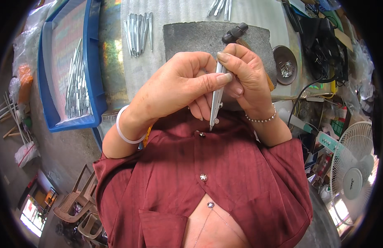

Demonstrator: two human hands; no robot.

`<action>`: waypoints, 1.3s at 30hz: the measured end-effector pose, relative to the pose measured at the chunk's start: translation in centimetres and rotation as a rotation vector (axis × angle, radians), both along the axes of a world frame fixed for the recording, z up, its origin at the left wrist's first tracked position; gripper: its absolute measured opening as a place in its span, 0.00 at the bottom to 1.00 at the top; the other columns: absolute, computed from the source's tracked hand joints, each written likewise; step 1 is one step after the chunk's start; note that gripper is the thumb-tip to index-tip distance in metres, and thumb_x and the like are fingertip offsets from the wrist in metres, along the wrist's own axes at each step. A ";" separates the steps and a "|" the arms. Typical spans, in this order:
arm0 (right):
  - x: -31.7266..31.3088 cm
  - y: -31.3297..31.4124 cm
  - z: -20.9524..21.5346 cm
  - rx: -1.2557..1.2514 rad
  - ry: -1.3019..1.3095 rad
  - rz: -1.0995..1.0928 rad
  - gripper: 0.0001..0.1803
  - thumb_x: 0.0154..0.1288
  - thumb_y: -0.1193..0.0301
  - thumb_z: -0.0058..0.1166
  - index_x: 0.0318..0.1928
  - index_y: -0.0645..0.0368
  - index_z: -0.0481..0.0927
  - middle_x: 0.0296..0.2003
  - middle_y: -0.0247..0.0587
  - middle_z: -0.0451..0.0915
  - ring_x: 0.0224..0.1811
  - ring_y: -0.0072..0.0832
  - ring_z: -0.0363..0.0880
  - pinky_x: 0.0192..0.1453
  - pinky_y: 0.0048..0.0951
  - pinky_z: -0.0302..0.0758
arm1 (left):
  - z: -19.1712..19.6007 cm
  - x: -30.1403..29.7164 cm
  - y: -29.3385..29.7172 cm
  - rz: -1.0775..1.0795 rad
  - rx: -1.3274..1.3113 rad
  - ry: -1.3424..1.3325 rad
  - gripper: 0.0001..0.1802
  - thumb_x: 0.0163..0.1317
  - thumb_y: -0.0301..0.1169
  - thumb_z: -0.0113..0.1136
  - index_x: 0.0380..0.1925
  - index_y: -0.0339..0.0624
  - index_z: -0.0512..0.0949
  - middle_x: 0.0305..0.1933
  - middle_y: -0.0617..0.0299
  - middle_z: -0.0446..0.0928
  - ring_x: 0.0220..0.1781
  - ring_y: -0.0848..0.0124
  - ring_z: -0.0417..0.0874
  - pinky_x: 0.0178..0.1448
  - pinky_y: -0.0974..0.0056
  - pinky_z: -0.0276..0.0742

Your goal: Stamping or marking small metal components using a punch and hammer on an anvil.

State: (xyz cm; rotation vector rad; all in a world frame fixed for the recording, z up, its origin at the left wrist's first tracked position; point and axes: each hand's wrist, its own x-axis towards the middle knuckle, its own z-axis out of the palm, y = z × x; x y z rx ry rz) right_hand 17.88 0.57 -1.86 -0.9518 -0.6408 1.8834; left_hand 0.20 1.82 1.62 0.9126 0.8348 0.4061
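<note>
Between both hands, in front of the dark red shirt, is a slim silver drawing compass (pixel 216 99), its legs together and its pointed end toward me. My left hand (pixel 187 78) pinches it from the left, thumb laid across the metal. My right hand (pixel 247 68) grips the upper end between thumb and bent fingers. Beyond the hands lies a grey stone slab (pixel 187 39). A hammer (pixel 235 34) rests on it, its wooden handle partly covered by my right hand. Several slim silver metal pieces (pixel 137 35) lie in a row left of the slab.
A blue tray (pixel 94 62) at the left holds a pile of silver metal pieces (pixel 77 89). More pieces (pixel 219 8) lie at the far edge. A round dark dish (pixel 278 53) with small metal parts stands right of the slab. A fan (pixel 352 182) and cables (pixel 301 97) are at the right.
</note>
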 end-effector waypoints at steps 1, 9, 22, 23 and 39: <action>0.0 0.1 -0.1 0.001 0.000 -0.003 0.08 0.65 0.71 0.55 0.29 0.59 0.73 0.19 0.31 0.73 0.10 0.10 0.62 0.11 0.12 0.58 | -0.2 0.0 0.1 -0.001 -0.012 0.007 0.13 0.66 0.36 0.57 0.32 0.37 0.72 0.21 0.64 0.76 0.16 0.79 0.78 0.16 0.78 0.72; 0.2 0.5 -0.6 -0.057 -0.008 -0.029 0.09 0.64 0.70 0.56 0.28 0.58 0.73 0.19 0.31 0.72 0.11 0.10 0.62 0.11 0.12 0.59 | -1.2 0.5 0.7 0.026 -0.060 -0.024 0.12 0.65 0.35 0.58 0.33 0.36 0.73 0.21 0.65 0.75 0.14 0.80 0.76 0.16 0.78 0.71; 0.6 1.4 0.4 -0.019 -0.088 -0.030 0.09 0.65 0.70 0.56 0.29 0.59 0.73 0.19 0.31 0.73 0.11 0.10 0.62 0.12 0.13 0.60 | -1.5 0.9 1.6 0.021 -0.018 -0.030 0.10 0.65 0.33 0.58 0.32 0.37 0.73 0.18 0.67 0.75 0.14 0.81 0.74 0.15 0.78 0.67; 0.7 1.5 0.5 -0.020 -0.088 -0.030 0.09 0.65 0.70 0.55 0.29 0.59 0.73 0.19 0.31 0.73 0.11 0.10 0.62 0.12 0.12 0.60 | -1.5 0.9 1.7 0.021 -0.013 -0.033 0.10 0.65 0.33 0.58 0.32 0.37 0.73 0.18 0.67 0.75 0.14 0.81 0.74 0.15 0.78 0.67; 17.0 18.5 -3.2 0.403 -1.402 0.081 0.11 0.63 0.66 0.52 0.32 0.63 0.75 0.21 0.35 0.74 0.17 0.20 0.71 0.21 0.24 0.67 | -1.1 -3.7 -2.6 0.886 0.328 -0.214 0.04 0.63 0.23 0.56 0.37 0.35 0.76 0.39 0.60 0.77 0.29 0.76 0.79 0.33 0.73 0.76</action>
